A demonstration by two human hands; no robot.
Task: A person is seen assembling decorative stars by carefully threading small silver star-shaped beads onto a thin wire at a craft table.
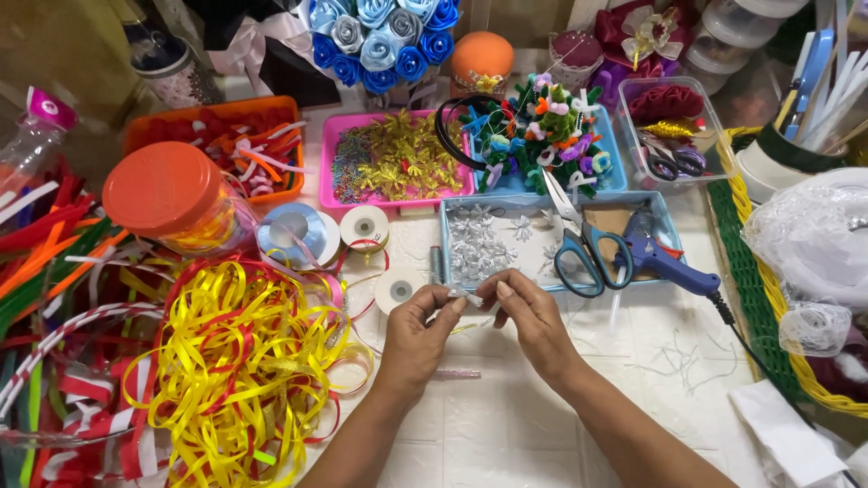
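Observation:
My left hand (418, 333) and my right hand (532, 318) meet over the white table, pinching a small silver ribbon piece (467, 295) between their fingertips. Just beyond the hands a light blue tray (448, 262) holds several finished silver ribbon bows (479, 244), blue-handled scissors (583, 248) and a blue glue gun (660, 258). A small pink glittery strip (459, 372) lies on the table below my left hand.
A heap of yellow and red ribbon (240, 361) lies at the left. An orange-lidded jar (172, 194), ribbon spools (366, 226), a pink tray (330, 158) of gold trims and a woven basket (768, 307) at the right surround the work spot. The glue gun's cord (737, 330) trails right.

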